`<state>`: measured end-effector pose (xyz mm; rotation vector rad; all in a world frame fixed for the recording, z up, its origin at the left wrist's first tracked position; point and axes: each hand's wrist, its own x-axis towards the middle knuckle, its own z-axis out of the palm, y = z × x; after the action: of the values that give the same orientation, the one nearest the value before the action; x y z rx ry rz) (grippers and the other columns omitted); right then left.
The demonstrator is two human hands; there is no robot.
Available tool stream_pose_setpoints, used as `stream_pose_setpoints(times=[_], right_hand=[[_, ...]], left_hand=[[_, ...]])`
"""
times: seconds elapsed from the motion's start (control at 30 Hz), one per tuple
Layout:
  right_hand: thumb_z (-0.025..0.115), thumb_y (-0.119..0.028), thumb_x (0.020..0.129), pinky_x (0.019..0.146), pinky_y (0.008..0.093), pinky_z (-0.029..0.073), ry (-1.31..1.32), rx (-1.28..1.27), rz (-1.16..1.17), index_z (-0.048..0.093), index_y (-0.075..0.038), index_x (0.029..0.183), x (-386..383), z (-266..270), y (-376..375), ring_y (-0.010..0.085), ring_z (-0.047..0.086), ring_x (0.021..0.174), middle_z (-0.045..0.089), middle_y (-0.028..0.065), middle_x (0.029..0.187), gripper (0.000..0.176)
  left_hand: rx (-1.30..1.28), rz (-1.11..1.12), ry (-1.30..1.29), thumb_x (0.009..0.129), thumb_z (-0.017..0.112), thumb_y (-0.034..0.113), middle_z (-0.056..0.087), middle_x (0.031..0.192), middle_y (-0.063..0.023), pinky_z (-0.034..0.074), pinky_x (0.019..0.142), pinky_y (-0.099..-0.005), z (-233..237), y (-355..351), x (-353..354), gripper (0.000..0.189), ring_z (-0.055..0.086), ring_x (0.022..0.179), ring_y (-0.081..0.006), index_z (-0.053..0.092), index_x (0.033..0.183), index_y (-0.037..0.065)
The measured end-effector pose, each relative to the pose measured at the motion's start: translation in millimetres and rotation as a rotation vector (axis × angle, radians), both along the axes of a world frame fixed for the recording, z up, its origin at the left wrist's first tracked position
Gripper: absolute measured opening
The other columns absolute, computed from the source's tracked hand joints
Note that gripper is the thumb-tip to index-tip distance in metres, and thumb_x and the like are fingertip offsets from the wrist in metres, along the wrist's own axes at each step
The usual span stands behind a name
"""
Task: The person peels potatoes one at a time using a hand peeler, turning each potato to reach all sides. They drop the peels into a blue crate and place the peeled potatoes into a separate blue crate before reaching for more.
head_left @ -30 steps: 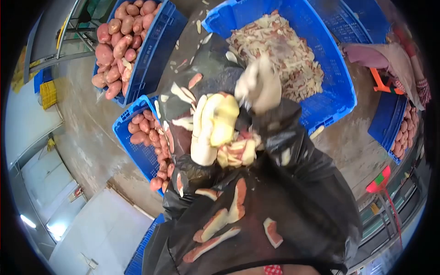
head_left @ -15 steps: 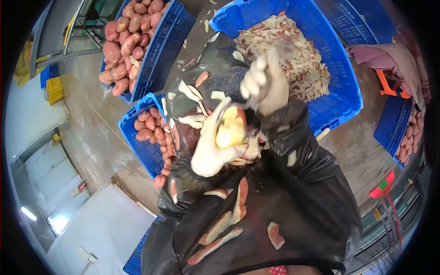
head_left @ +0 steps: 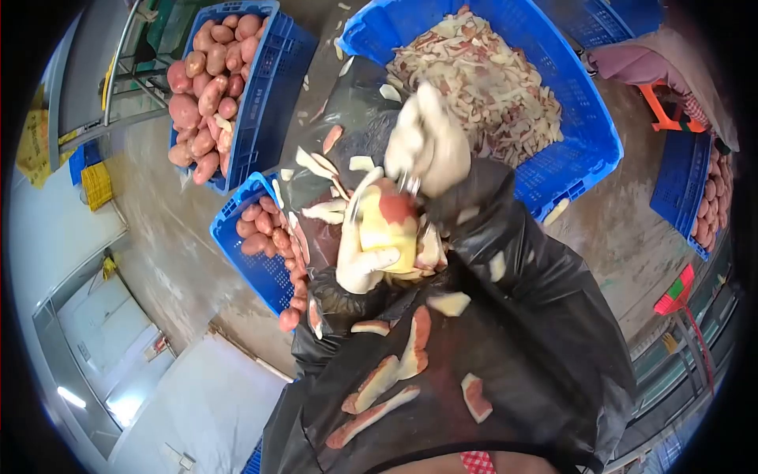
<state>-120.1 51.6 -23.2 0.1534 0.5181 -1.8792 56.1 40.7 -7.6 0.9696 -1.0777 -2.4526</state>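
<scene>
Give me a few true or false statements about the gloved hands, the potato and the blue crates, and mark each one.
The white-gloved left hand holds a partly peeled red-skinned potato. True.
The white-gloved right hand is empty. False: it grips a metal peeler at the potato.
The large blue plastic crate ahead holds peelings. True.
The black plastic apron is clean. False: potato peel strips lie on it.

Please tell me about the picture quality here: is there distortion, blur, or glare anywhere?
Head view: strong fisheye, with black corners and the blue crate rim bowed; the right hand on the peeler is smeared by motion, while the left hand and potato look sharper; lamp glare sits on the pale surface lower left; the black apron shows a sheen.
</scene>
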Motion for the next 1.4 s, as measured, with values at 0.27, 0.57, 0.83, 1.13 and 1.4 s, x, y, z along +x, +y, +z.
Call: stream_pose_setpoints(times=[0.27,0.57,0.83,1.13,1.4], right_hand=[[0.044,-0.043,0.092,0.044,0.0311,0.035,-0.174,0.214,-0.065,0.046,-0.013,0.072,-29,-19,-10,0.0144,0.039,0.041,0.037,-0.0041,0.049,0.035],[0.049,-0.035,0.090,0.043,0.0291,0.036,-0.200,-0.007,-0.134,0.045,-0.009,0.080,-44,-31,2,0.0156,0.038,0.043,0.037,-0.0030,0.053,0.029],[0.044,-0.040,0.092,0.041,0.0308,0.033,-0.149,-0.212,0.017,0.048,-0.009,0.078,-43,-7,3,0.0147,0.038,0.040,0.039,-0.0025,0.050,0.034],[0.047,-0.031,0.092,0.049,0.0328,0.046,-0.014,-0.218,0.149,0.048,-0.004,0.078,-26,8,9,0.0168,0.049,0.048,0.040,0.0022,0.051,0.031],[0.047,-0.043,0.090,0.041,0.0331,0.040,0.139,0.215,-0.034,0.049,-0.006,0.074,-23,13,8,0.0204,0.045,0.040,0.044,0.0025,0.050,0.040]], left_hand=[[0.209,0.047,0.147,0.060,0.065,0.020,0.050,0.113,-0.0202,0.044,0.090,-0.0471,-3,10,-5,0.075,0.052,0.105,-0.0361,0.033,0.125,0.001],[0.423,0.008,0.208,0.068,0.059,0.027,0.052,0.110,-0.0181,0.045,0.087,-0.0468,5,5,-11,0.068,0.053,0.102,-0.0359,0.035,0.127,0.002],[0.634,0.357,0.307,0.071,0.060,0.026,0.052,0.113,-0.0161,0.052,0.074,-0.0429,-13,-1,-13,0.069,0.059,0.092,-0.0317,0.031,0.129,0.003],[0.071,-0.101,0.110,0.064,0.069,0.016,0.053,0.114,-0.0131,0.045,0.088,-0.0323,0,-13,-11,0.074,0.054,0.103,-0.0225,0.036,0.129,-0.001],[-0.323,-0.236,-0.202,0.063,0.075,0.012,0.059,0.104,-0.0092,0.045,0.086,-0.0307,15,-14,-23,0.064,0.056,0.098,-0.0184,0.047,0.118,-0.003]])
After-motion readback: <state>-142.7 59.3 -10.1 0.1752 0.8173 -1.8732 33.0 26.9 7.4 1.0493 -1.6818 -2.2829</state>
